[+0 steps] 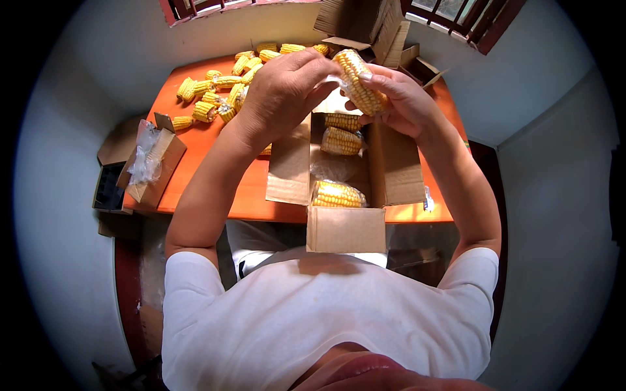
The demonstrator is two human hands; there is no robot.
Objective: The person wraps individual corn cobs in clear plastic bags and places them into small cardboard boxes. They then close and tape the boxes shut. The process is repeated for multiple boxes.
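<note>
My right hand (405, 98) grips a yellow corn cob (360, 83) in clear plastic, tilted above the far end of an open cardboard box (288, 159). The thumb lies on the near side of the cob. Close against the cob's left side, my left hand (285, 91) is closed, its fingertips pinching a bit of the clear plastic wrap (334, 81). Inside the box below lie a few wrapped corn cobs, one cob (338, 194) at the near end and another cob (341, 141) farther back, with crumpled clear plastic between them.
Several corn cobs (225, 82) are spread over the orange table (195, 156) at the far left. A small carton with clear plastic bags (146, 156) stands at the left edge. Larger open cartons (365, 26) sit at the back right. Barred windows (456, 19) line the wall.
</note>
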